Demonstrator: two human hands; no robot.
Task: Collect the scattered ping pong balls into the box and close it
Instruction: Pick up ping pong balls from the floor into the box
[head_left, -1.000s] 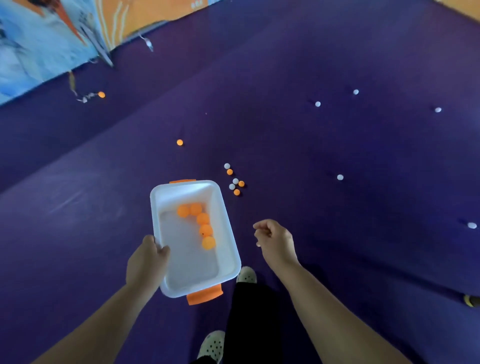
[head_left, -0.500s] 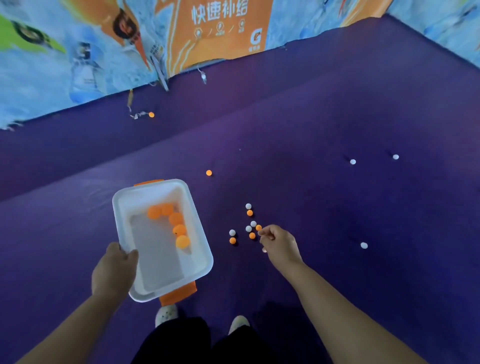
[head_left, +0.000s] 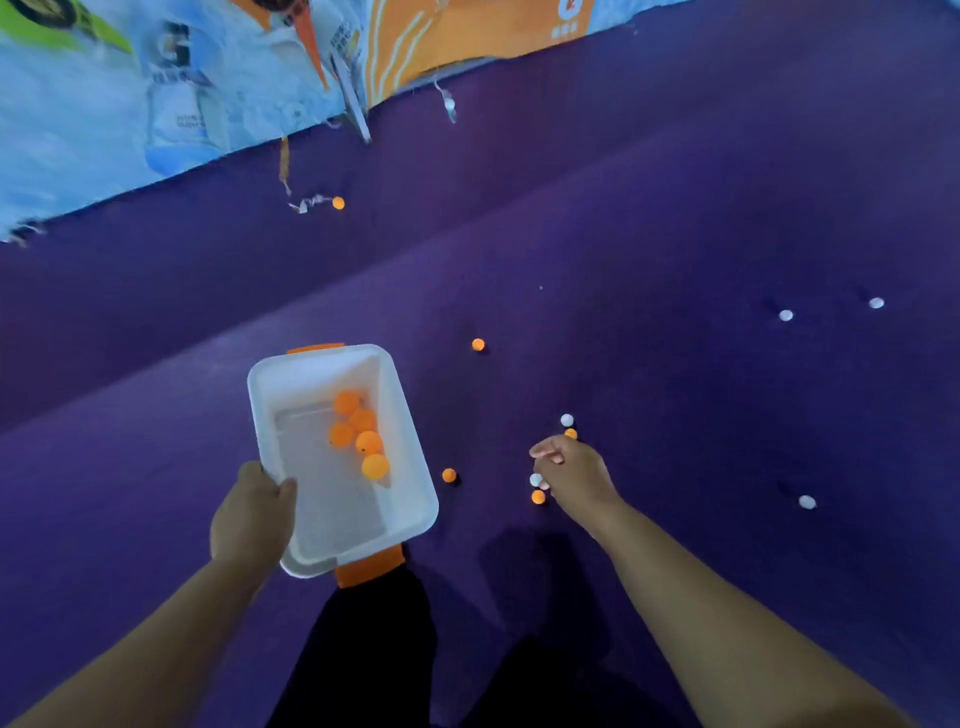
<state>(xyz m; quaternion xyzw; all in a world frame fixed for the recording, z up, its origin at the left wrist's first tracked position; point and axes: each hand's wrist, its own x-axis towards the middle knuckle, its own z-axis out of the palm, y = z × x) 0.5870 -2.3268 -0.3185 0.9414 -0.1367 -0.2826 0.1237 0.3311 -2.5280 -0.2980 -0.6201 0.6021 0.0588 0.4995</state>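
My left hand (head_left: 253, 514) grips the near left rim of the white plastic box (head_left: 415, 483), held open above the purple floor. Several orange ping pong balls (head_left: 362, 434) lie inside it. My right hand (head_left: 574, 478) is low over a small cluster of balls, fingers curled, with a white ball (head_left: 535, 479) pinched at the fingertips. An orange ball (head_left: 538, 497) lies just below the hand. A white ball (head_left: 567, 420) and an orange ball (head_left: 571, 433) sit just beyond the knuckles. Another orange ball (head_left: 449, 475) rests between the box and the hand.
Loose balls lie farther off: an orange ball (head_left: 478, 344) ahead, an orange ball (head_left: 338, 202) near the wall, white balls (head_left: 785, 315) at the right, one white ball (head_left: 807, 502) nearer. A printed banner wall (head_left: 182, 104) bounds the far side. My dark trouser legs (head_left: 374, 649) are below.
My right hand has reached forward and down from mid-air onto the cluster of balls. The view has come closer to the floor. My left hand still holds the box.
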